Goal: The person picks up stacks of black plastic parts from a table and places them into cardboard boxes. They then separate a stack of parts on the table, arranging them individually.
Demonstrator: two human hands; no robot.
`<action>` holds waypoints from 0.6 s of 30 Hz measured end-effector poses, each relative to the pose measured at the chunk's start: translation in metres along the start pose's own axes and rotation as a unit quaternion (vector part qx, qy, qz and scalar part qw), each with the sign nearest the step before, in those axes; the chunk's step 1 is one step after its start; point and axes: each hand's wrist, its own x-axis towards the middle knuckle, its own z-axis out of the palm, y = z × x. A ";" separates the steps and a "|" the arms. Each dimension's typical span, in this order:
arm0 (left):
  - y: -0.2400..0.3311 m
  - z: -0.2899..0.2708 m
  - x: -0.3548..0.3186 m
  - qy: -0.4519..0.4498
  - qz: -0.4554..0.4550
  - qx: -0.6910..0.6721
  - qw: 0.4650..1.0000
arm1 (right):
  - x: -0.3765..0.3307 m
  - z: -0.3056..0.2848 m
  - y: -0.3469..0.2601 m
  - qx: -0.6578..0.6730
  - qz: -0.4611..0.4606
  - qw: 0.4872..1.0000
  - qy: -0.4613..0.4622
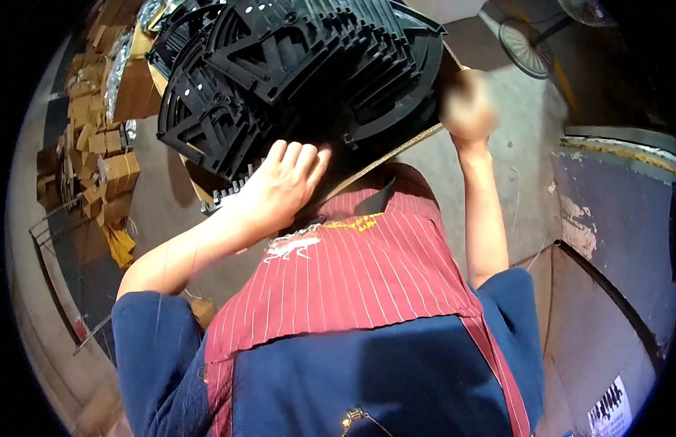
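A cardboard carton (pixel 396 151) stands in front of me, packed with stacked black plastic parts (pixel 279 80) that have curved rims and angled ribs. My left hand (pixel 283 186) is at the carton's near left corner, its fingers curled downward over the dark interior. Whatever those fingertips grip is hidden. By the carton's right edge is my right hand (pixel 470 109), smeared so that its fingers do not show. A row of small black pegs (pixel 232 191) pokes out beside my left wrist.
Many brown cardboard boxes (pixel 104 156) are heaped on the left, with a yellow bag (pixel 120 244) below them. A round ribbed stand base (pixel 526 47) is at the far right. Along the right side runs a scuffed grey-blue panel (pixel 622 226), with brown sheeting (pixel 593 320) nearer.
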 end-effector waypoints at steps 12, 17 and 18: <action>0.006 -0.003 -0.003 -0.030 -0.067 0.029 0.997 | 0.014 -0.002 0.026 -0.063 -0.007 0.997 -0.044; 0.016 0.007 -0.019 0.057 -0.089 0.038 0.994 | 0.015 -0.023 0.000 -0.102 -0.194 0.976 -0.009; 0.013 0.006 -0.022 0.100 -0.086 0.031 0.991 | 0.022 -0.027 -0.023 -0.098 -0.201 0.975 0.010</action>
